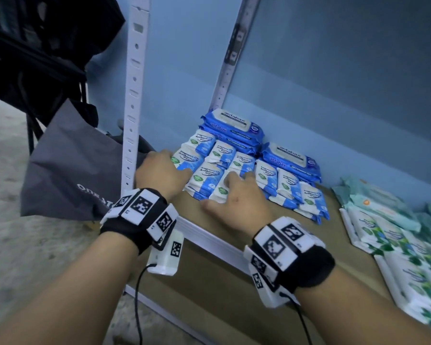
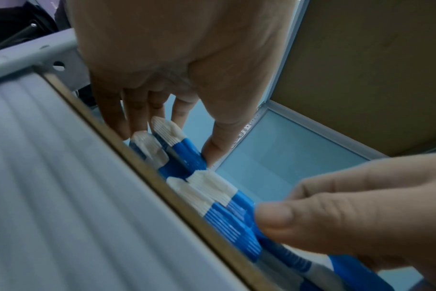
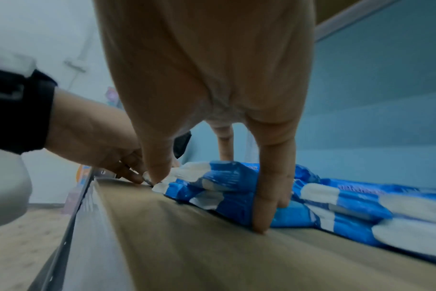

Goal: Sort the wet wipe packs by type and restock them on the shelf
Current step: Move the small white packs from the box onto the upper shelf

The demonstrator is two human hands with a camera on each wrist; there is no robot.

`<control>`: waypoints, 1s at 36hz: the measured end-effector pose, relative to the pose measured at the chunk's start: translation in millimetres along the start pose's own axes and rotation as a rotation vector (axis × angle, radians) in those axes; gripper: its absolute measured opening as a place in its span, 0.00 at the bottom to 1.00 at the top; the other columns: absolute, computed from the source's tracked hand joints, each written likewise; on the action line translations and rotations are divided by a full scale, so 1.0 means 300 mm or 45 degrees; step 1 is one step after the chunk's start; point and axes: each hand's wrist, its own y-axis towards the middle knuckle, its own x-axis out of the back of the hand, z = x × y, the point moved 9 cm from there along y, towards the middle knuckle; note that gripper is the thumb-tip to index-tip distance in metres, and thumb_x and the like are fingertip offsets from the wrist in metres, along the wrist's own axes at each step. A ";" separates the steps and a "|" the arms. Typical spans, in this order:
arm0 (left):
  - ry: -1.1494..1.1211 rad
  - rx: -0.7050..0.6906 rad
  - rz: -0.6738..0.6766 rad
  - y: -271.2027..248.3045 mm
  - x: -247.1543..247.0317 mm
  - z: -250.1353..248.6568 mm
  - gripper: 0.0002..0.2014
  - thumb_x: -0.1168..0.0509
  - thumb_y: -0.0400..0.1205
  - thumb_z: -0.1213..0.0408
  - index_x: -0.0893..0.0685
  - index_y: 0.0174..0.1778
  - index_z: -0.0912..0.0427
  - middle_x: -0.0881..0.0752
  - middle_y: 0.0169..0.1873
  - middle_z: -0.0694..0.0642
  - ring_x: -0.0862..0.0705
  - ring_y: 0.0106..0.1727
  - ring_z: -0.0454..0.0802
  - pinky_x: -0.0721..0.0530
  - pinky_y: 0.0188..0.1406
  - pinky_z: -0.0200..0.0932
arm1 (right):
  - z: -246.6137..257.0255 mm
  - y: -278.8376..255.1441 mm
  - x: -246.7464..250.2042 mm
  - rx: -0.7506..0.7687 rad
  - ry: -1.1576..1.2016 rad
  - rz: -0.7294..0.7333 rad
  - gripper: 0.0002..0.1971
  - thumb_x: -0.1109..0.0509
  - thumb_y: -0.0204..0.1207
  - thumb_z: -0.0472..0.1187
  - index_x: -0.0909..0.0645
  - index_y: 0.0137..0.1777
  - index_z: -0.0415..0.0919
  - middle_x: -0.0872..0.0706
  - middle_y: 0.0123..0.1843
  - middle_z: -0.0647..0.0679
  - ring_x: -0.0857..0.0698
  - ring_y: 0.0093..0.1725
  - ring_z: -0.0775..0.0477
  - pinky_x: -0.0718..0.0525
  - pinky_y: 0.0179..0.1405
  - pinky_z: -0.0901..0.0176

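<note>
Small blue-and-white antibacterial wipe packs (image 1: 209,175) lie in overlapping rows on the brown shelf board (image 1: 209,257). Behind them are two stacks of larger blue antabax packs (image 1: 234,123). My left hand (image 1: 171,165) is at the left end of the rows, its straight fingers (image 2: 137,122) against the packs' ends and its thumb on a blue pack (image 2: 187,153). My right hand (image 1: 230,192) rests on the front packs with its fingers spread. One straight finger (image 3: 261,212) touches the board in front of a pack (image 3: 227,183). Neither hand lifts anything.
Green-and-white wipe packs (image 1: 383,220) lie in rows along the right of the shelf. A white perforated upright (image 1: 135,95) stands just left of my left hand. A grey bag (image 1: 70,170) and a black frame (image 1: 35,46) are beyond it, over the floor.
</note>
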 end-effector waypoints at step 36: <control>0.311 -0.457 0.202 -0.554 0.140 -0.077 0.12 0.31 0.77 0.54 0.16 0.56 0.48 0.16 0.57 0.48 0.18 0.54 0.51 0.18 0.53 0.48 | -0.068 -0.433 0.036 0.266 0.158 -0.123 0.20 0.31 0.77 0.52 0.22 0.67 0.49 0.24 0.64 0.49 0.25 0.66 0.44 0.25 0.61 0.53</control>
